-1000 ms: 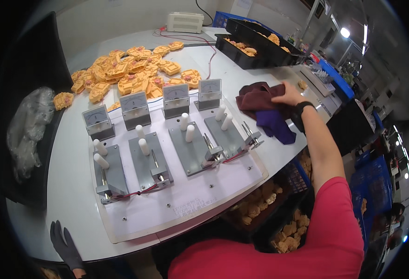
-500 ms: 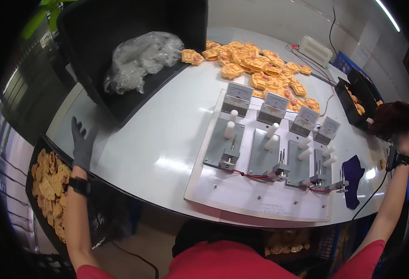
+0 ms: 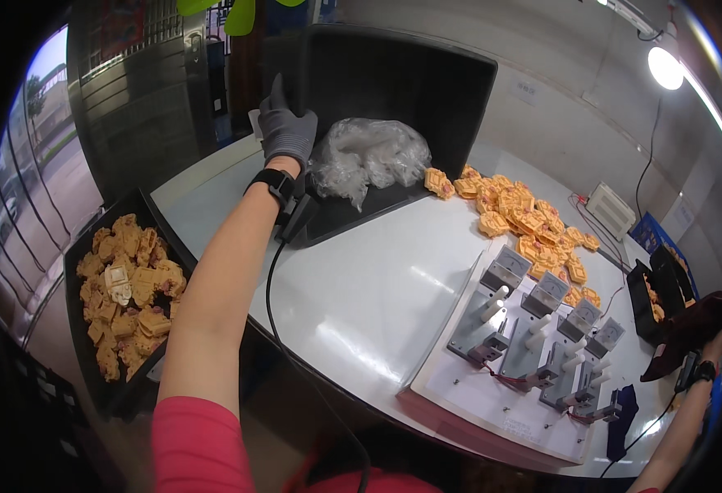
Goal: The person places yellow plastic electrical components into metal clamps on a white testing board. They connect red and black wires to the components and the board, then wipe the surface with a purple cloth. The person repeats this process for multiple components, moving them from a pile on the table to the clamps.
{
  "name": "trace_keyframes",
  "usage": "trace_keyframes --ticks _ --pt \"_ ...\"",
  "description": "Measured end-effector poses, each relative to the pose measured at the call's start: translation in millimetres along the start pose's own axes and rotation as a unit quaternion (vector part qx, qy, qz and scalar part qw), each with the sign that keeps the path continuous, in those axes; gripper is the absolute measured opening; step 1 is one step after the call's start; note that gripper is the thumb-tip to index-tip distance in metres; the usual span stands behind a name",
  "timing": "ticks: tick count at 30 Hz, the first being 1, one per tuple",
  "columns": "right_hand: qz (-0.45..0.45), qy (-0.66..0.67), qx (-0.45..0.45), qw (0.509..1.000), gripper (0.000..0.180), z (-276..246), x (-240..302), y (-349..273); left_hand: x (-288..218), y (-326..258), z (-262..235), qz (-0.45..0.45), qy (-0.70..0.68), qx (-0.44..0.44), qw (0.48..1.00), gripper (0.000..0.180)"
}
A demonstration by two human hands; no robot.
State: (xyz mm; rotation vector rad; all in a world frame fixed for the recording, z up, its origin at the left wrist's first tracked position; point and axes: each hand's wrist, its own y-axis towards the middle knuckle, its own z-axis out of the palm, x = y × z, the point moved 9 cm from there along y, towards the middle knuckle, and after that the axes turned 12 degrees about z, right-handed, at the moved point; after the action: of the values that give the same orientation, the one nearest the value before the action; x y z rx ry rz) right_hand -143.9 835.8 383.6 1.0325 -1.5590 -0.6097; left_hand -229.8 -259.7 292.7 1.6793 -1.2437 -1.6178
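Note:
My left hand (image 3: pixel 287 131), in a grey glove, is raised at the left side of a large black bin (image 3: pixel 402 74). Its fingers are apart, one pointing up; whether they touch the bin is unclear. A crumpled clear plastic bag (image 3: pixel 369 156) lies inside the bin. At the far right, my right hand (image 3: pixel 714 347) holds a dark maroon cloth (image 3: pixel 689 333), which partly hides the fingers. Orange waffle-shaped pieces (image 3: pixel 525 214) lie heaped on the white table (image 3: pixel 344 304), behind a fixture board (image 3: pixel 480 411) bearing several meters and white pegs.
A black crate (image 3: pixel 90 329) of similar pieces stands at the lower left. A smaller black tray (image 3: pixel 644 304) is at the right, near a dark purple cloth (image 3: pixel 621 423). From my left wrist hangs a black cable (image 3: pixel 271 304). A beige box (image 3: pixel 610 209) sits by the wall.
My view has swung left. My left hand has risen from the table's left edge to the side of the black bin. My right hand stays at the far right with the maroon cloth.

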Motion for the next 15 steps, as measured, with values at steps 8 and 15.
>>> trace_keyframes --ticks 8,15 --pt "0.144 0.217 0.099 0.96 0.053 -14.8 -8.6 -19.5 64.5 36.2 12.4 -0.001 0.026 -0.057 0.998 0.046" --pt "0.245 0.364 0.172 0.882 0.048 -26.9 -26.1 -41.9 100.2 51.9 -4.2 0.003 0.103 -0.088 0.991 0.049"
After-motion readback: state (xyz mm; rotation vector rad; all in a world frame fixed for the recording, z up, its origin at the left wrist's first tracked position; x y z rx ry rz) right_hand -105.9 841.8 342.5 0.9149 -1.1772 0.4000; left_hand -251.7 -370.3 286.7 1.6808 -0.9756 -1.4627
